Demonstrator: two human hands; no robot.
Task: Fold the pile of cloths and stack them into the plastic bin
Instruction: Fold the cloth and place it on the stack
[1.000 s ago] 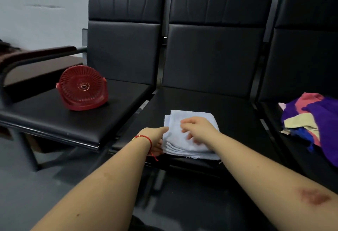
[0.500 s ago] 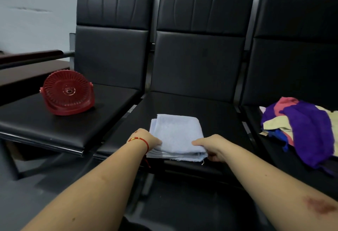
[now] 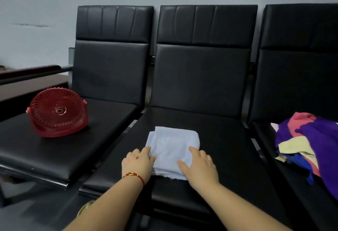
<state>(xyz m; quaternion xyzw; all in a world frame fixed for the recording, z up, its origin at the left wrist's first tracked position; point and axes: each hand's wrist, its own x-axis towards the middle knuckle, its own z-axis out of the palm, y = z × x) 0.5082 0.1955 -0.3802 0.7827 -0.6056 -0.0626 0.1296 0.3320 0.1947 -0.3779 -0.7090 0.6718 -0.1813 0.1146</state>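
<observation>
head view: both hands, left hand (image 3: 137,164) and right hand (image 3: 198,165), rest flat with fingers spread on the folded cloth (image 3: 173,144).

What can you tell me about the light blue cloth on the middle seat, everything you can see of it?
The light blue cloth looks like soft terry, folded into a thick, roughly square pad with layered edges and a frayed bit showing along its near side. It lies flat toward the front of the middle black seat. The left hand touches its near left edge, and the right hand rests flat on its near right part, fingers fairly straight.
</observation>
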